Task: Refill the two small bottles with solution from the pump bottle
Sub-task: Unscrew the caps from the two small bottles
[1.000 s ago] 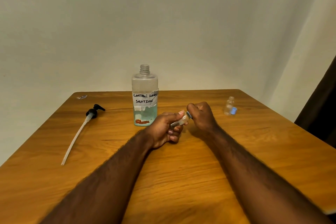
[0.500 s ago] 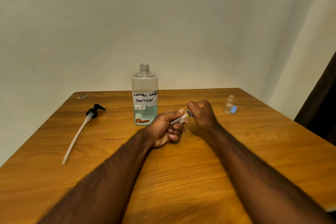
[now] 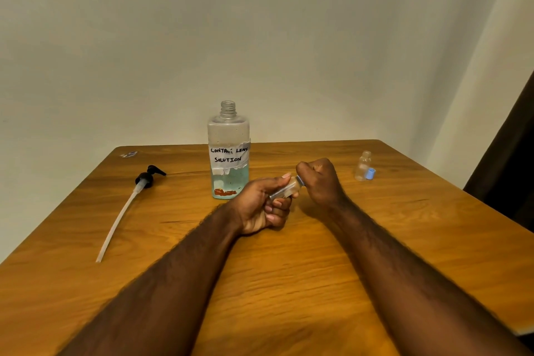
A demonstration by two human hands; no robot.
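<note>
head view shows the left hand (image 3: 260, 206) gripping a small bottle (image 3: 284, 191) low over the surface (image 3: 289, 283) near the pump bottle (image 3: 228, 153), long axis tilted, neck toward the right hand (image 3: 320, 182), whose fingers (image 3: 307, 168) curl round its blue cap (image 3: 299, 180); the other small bottle (image 3: 362, 166) stands well right.

1. The table (image 3: 404, 240) was a warm orange-brown, streaked with darker wood grain.
2. The pump bottle (image 3: 228, 130) was clear, its solution pale teal, with an orange-red patch low down.
3. Its label (image 3: 228, 157) was white with black handwritten letters.
4. The pump head (image 3: 146, 179) was black and its tube (image 3: 118, 220) milky white.
5. The nearer small bottle (image 3: 284, 189) looked clear, with a blue nearer cap (image 3: 299, 180).
6. The far small bottle (image 3: 362, 166) was clear too, and the loose cap (image 3: 370, 174) light blue.
7. The wall (image 3: 260, 37) was cream and the curtain (image 3: 514, 167) dark brown.
</note>
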